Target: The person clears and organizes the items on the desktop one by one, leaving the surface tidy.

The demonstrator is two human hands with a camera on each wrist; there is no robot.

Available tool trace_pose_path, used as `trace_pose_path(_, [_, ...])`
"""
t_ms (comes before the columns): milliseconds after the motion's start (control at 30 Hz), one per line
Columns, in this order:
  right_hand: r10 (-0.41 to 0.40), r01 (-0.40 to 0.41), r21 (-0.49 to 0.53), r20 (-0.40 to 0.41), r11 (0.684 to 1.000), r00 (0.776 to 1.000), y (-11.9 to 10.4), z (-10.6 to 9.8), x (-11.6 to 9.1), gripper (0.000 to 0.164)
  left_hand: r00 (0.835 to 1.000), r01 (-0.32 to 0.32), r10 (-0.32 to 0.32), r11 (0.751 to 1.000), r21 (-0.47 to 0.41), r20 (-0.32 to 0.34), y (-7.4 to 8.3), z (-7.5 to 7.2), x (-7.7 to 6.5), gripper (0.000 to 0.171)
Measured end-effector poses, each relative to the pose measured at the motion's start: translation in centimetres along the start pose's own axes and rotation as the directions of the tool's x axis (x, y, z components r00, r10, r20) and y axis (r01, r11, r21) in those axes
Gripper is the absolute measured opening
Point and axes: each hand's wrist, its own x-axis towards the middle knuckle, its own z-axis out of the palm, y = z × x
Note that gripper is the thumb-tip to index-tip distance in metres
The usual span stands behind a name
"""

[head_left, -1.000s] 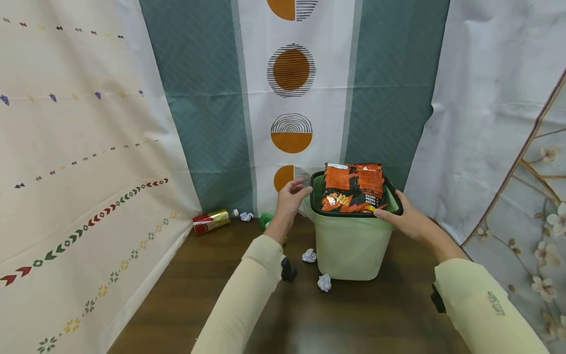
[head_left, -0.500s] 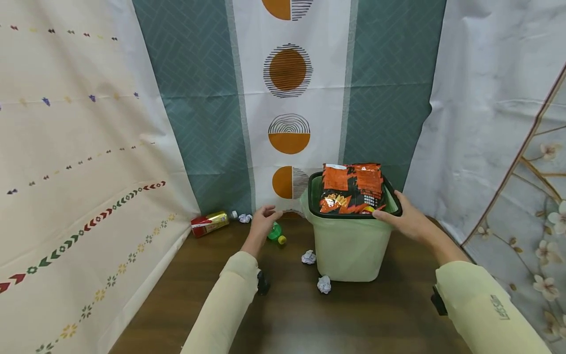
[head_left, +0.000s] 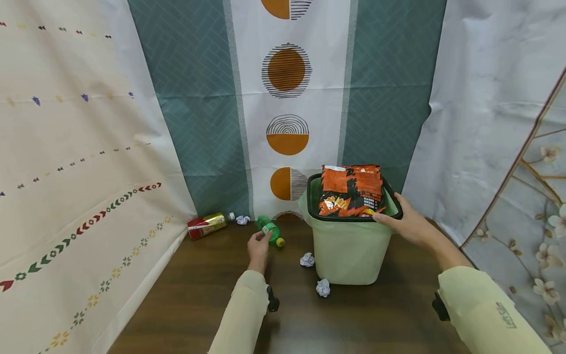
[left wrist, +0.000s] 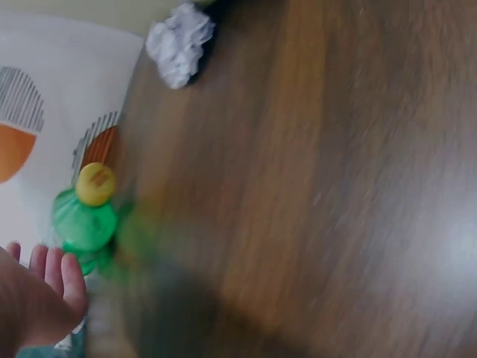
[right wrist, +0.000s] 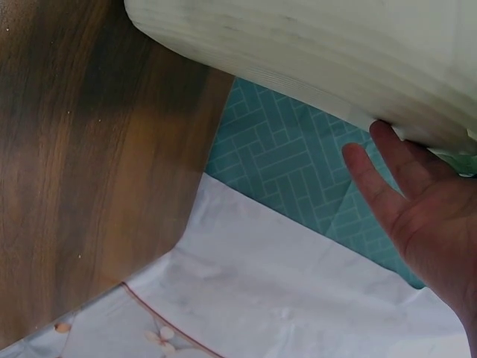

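Note:
My left hand point(head_left: 258, 250) reaches low to a green plastic bottle point(head_left: 274, 231) with a yellow cap, lying by the back wall. Thumb and fingertips overlap the bottle in the head view. In the left wrist view, the extended fingers point(left wrist: 54, 267) are right beside the bottle point(left wrist: 86, 224). My right hand point(head_left: 411, 223) holds the right corner of a pale green trash bin point(head_left: 349, 255), thumb over its dark rim. Two fingers point(right wrist: 384, 168) show under the bin wall in the right wrist view. An orange and black snack bag point(head_left: 353, 191) sits in the bin's mouth.
Crumpled paper balls lie at the bin's left point(head_left: 307, 260), at its front point(head_left: 323, 288) and by the back wall point(head_left: 242, 220). A red and gold bottle point(head_left: 207, 225) lies at the back left. Fabric hangs behind and along both sides of the wooden table point(head_left: 353, 319).
My left hand has left the bin's left side and moved left and down to the green bottle. My right hand stays at the bin's corner; the bin and bag have not moved.

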Motion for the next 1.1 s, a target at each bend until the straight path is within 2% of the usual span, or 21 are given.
trace_pose_path(200, [0.024, -0.024, -0.012, -0.012, 1.000, 1.000, 0.2, 0.0, -0.3, 0.107, 0.990, 0.002, -0.004, 1.000, -0.014, -0.141, -1.1, 1.8, -1.4, 0.046])
trace_pose_path(400, [0.027, -0.028, -0.024, -0.031, 0.999, 0.999, 0.1, 0.0, -0.6, 0.107, 0.969, 0.014, -0.027, 0.998, -0.055, -0.245, -1.5, 3.6, -1.7, 0.045])
trace_pose_path(700, [0.015, -0.014, 0.004, -0.035, 1.000, 0.999, -0.1, 0.0, -0.8, 0.105, 0.957, 0.067, -0.082, 0.996, -0.064, -0.279, -2.1, 5.6, -1.9, 0.052])
trace_pose_path(933, [0.034, -0.034, 0.001, -0.022, 0.999, 0.999, -0.3, 0.3, -0.6, 0.106, 0.930, 0.135, -0.143, 0.990, -0.047, -0.339, -2.7, 6.7, -1.4, 0.057])
trace_pose_path(1100, [0.007, -0.008, -0.005, -0.036, 1.000, 0.999, -0.2, 0.2, -0.4, 0.104, 0.922, 0.147, -0.140, 0.989, -0.009, -0.361, -2.9, 7.3, -1.1, 0.054])
